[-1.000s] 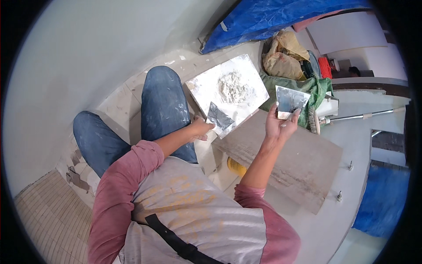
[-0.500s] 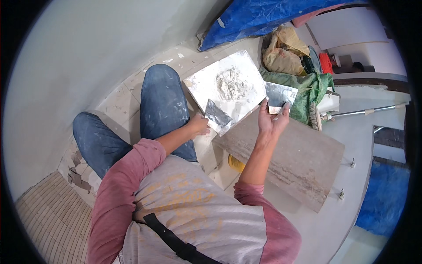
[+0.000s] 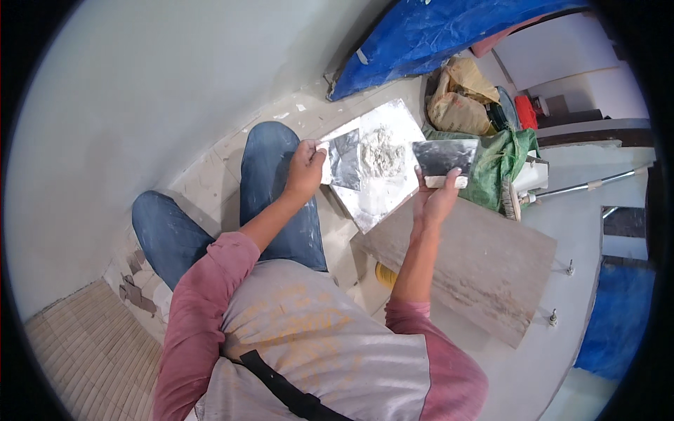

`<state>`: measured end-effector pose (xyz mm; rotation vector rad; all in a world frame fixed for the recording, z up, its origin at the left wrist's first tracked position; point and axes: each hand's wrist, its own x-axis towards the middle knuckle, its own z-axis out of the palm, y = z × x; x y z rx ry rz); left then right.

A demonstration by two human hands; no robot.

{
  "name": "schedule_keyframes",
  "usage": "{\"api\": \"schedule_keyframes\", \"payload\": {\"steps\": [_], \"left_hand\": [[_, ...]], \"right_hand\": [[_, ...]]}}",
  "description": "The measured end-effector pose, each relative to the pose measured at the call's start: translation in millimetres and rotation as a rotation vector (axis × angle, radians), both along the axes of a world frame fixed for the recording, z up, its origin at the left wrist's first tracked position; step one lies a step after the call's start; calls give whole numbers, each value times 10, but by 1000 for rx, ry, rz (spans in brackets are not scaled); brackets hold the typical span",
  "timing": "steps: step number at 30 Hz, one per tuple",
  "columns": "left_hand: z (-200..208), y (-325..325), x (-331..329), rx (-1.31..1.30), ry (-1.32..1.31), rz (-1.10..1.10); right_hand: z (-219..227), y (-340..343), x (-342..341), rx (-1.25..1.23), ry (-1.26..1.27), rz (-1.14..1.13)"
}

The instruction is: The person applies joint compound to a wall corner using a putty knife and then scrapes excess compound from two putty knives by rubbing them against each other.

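My left hand [image 3: 307, 170] is closed on the edge of a filling knife [image 3: 345, 160], a flat, grey rectangular metal blade lying over the left part of a white board [image 3: 368, 210]. A second filling knife [image 3: 446, 156], dark and with a pale strip along its near edge, is gripped in my right hand [image 3: 437, 201] just past the board's right edge. In the middle of the board sits a lumpy off-white heap [image 3: 382, 151], probably putty, with white smears around it. The two blades are apart, one on either side of the heap.
A brown stone-look slab [image 3: 470, 259] lies to the right below the board. Beyond it are a green sack [image 3: 502, 165], a brush [image 3: 510, 200] and a metal pole [image 3: 583, 184]. Tan bags [image 3: 460, 105] and a blue tarp [image 3: 421, 42] stand farther back. My knees [image 3: 277, 182] are left of the board.
My left hand has moved up and lifted its knife from a slanted position to a squarer one beside the heap. The right knife has tilted and shifted slightly. The whole view has shifted a little.
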<state>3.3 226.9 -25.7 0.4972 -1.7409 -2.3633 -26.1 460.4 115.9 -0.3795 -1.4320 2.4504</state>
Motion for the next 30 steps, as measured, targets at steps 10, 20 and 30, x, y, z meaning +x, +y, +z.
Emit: {"api": "schedule_keyframes", "payload": {"steps": [10,20,30], "left_hand": [[930,-954,482,810,37,156],[1080,-1965,1585,604,176,715],[1072,-2421,2192,669,166,379]], "right_hand": [[-426,-1308,471,694,407,304],[-60,-2699,812,1057,1056,948],[162,-3492,480,-288,-8,1239]]}}
